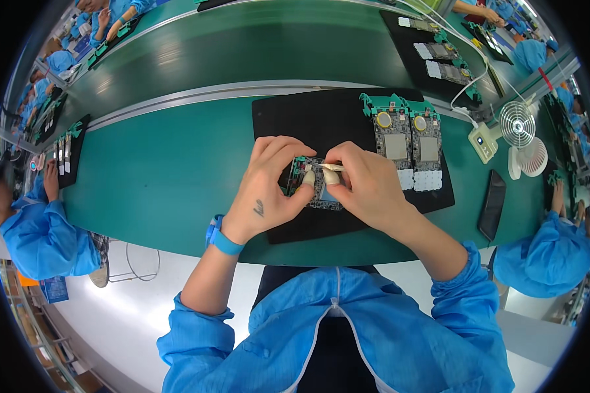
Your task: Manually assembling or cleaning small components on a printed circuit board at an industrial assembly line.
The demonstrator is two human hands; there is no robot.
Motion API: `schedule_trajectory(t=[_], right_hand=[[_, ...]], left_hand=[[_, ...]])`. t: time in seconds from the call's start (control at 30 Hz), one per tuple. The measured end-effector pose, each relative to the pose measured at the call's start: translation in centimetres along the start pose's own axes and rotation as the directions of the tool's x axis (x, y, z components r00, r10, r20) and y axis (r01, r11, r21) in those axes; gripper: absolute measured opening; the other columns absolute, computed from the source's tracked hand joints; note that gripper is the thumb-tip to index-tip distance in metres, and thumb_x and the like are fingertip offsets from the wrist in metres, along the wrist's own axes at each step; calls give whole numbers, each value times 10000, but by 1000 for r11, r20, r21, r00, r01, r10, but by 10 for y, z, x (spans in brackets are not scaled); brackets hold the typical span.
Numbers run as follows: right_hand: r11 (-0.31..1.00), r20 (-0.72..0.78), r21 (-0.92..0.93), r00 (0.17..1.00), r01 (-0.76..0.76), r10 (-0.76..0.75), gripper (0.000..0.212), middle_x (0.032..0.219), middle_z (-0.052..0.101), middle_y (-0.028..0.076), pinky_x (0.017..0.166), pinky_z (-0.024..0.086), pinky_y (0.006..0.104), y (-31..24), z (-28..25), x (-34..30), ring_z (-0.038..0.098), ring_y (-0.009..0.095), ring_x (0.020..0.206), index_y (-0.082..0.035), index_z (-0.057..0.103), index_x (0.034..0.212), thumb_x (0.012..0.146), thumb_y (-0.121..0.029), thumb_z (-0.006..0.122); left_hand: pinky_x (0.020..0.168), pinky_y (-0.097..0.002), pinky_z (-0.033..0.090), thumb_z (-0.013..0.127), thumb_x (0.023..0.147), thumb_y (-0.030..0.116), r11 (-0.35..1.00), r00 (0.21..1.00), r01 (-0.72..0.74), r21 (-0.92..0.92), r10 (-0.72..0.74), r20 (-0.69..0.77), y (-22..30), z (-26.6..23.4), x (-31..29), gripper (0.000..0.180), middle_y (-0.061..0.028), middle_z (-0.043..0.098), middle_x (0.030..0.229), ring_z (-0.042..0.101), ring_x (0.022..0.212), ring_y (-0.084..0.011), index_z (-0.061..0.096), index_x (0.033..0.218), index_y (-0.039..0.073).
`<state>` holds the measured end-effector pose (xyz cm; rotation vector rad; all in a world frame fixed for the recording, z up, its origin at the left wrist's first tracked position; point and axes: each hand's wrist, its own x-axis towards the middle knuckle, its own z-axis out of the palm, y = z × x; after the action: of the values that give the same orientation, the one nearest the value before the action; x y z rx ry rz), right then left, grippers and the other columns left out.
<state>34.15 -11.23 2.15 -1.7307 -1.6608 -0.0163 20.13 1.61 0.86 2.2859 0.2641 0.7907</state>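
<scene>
A small circuit board (pixel 330 204) with green edge parts lies before me on a black mat (pixel 308 114). My left hand (pixel 269 187) is closed on its left side, with the thumb, in a cream finger cot, pressed on its top face. From the right, my right hand (pixel 367 183) pinches over the board's upper part; its thumb also wears a cream finger cot. Between its fingertips, a pale pointed tip reaches left over the board. What those fingers grip is too small to make out. A blue band (pixel 226 243) circles my left wrist.
Two populated circuit boards (pixel 394 145) with green edges and white pads lie at the mat's right. Beyond them are a black phone (pixel 491 205), a white fan (pixel 517 124) and a cable (pixel 486 62). More boards (pixel 449 71) sit across the rail. Co-workers (pixel 52 229) in blue sit either side.
</scene>
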Motion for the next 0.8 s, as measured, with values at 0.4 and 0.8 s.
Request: schedule_trajectory(t=[0.4,0.8], right_hand=[[983,21,-140,993,119,-117,363,814,574,42,543,419,323,-12,1,3,556,222,599,-65,501,911,622,-31,719],[967,44,-195,986,165,-159,367,860,566,36,551,391,298,-12,2,2,528,205,596,-58,490,906,627,-41,729]], left_hand=[[844,-380,453,654,653,38,992,999,40,-120,-37,26,3,-5,-1,275,-127,620,957,526,970,-314,625,922,-10],[842,-377,457,657,673,39,985,994,103,-137,-98,45,7,-10,4,198,-119,651,891,569,916,-308,646,866,-4]])
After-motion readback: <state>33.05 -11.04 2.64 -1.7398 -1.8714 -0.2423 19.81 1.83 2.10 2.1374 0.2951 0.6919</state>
